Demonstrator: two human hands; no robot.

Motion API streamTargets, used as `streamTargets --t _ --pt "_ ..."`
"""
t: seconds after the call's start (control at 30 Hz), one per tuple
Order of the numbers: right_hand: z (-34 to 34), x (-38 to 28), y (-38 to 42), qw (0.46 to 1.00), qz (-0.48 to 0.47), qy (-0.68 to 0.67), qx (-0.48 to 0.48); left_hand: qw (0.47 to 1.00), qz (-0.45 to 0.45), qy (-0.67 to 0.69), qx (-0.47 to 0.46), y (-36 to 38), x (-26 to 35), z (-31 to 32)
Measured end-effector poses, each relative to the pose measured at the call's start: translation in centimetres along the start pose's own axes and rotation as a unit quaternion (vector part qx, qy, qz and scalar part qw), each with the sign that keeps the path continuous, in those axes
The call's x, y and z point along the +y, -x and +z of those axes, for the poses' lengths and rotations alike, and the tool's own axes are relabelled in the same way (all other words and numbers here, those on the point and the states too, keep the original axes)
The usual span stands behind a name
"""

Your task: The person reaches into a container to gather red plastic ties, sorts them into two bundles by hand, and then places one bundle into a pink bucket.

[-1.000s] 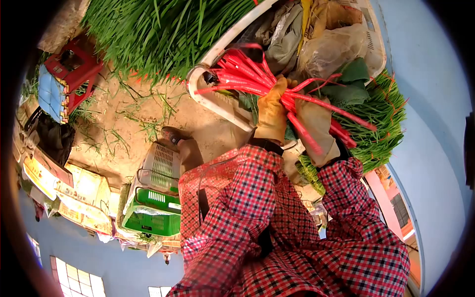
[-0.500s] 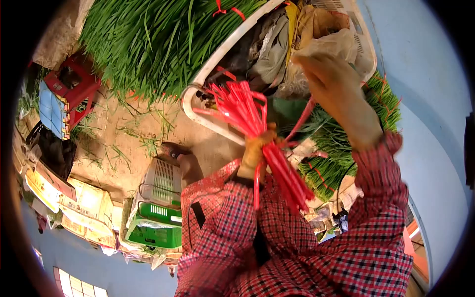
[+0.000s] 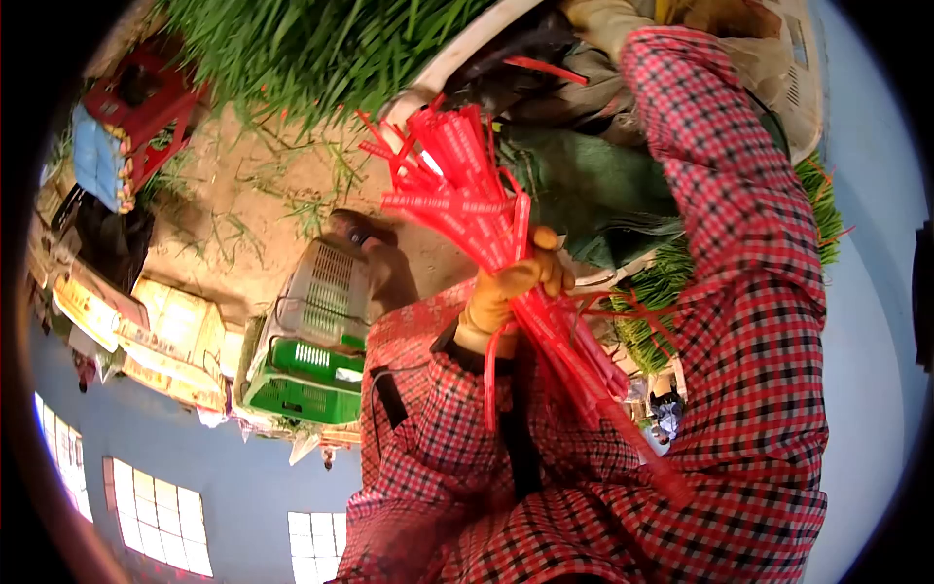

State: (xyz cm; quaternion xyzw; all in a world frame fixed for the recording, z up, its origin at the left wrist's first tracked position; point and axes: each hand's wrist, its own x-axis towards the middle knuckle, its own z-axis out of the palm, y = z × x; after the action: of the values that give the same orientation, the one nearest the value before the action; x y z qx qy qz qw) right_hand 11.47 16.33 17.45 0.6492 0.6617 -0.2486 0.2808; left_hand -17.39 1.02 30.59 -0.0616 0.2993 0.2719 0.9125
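Observation:
My left hand (image 3: 508, 290) is closed around the middle of a thick bundle of red plastic strips (image 3: 457, 180). The cut ends fan out above the fist, and the long tails hang down across my checked shirt. At the top of the view my right hand (image 3: 611, 24) is over a white plastic basket (image 3: 800, 68), at the dark bags and cloth inside. Its fingers are largely hidden, so I cannot make out whether they hold anything. A loose red strip (image 3: 545, 70) lies beside it. Dark green cloth (image 3: 584, 185) hangs out of the basket's near side.
A big heap of long green leaves (image 3: 321, 54) stands at upper left. Tied green bunches (image 3: 647, 336) are at the right, near a blue wall (image 3: 866, 273). On the floor to the left are a white crate (image 3: 321, 292), a green crate (image 3: 302, 380) and a red stool (image 3: 146, 97).
My right hand has moved up and away from the bundle, into the basket area. My left hand still grips the red strips, and the view has shifted.

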Motion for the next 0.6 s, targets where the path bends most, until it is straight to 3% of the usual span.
streamTargets --t 0.07,0.13,0.2,0.3,0.43,0.53,0.6 --pt "-0.3 1.3 0.9 0.999 0.022 -0.002 0.030 1.000 0.007 -0.001 -0.010 -0.5 0.1 -0.4" --pt "1.3 1.7 5.8 0.940 -0.077 -0.056 0.329 1.000 0.008 0.000 -0.007 0.6 0.4 0.3" --pt "-4.6 -3.3 13.4 0.907 -0.086 -0.188 0.367 0.999 -0.023 0.041 -0.019 5.1 4.1 1.1" --pt "-10.8 -9.1 22.1 0.911 -0.150 -0.248 0.294 0.998 -0.030 0.052 -0.016 8.8 8.4 2.4" --pt "-11.1 -10.9 28.9 0.892 -0.074 -0.429 0.125 1.000 -0.008 0.015 -0.003 8.5 8.5 1.3" --pt "-14.0 -13.0 29.5 0.773 -0.191 -0.603 0.052 0.998 0.032 -0.052 -0.024 7.6 10.1 0.6" --pt "-15.7 -14.9 29.5 0.854 -0.180 -0.487 0.023 0.981 0.087 -0.162 -0.056 6.5 11.3 -0.7"
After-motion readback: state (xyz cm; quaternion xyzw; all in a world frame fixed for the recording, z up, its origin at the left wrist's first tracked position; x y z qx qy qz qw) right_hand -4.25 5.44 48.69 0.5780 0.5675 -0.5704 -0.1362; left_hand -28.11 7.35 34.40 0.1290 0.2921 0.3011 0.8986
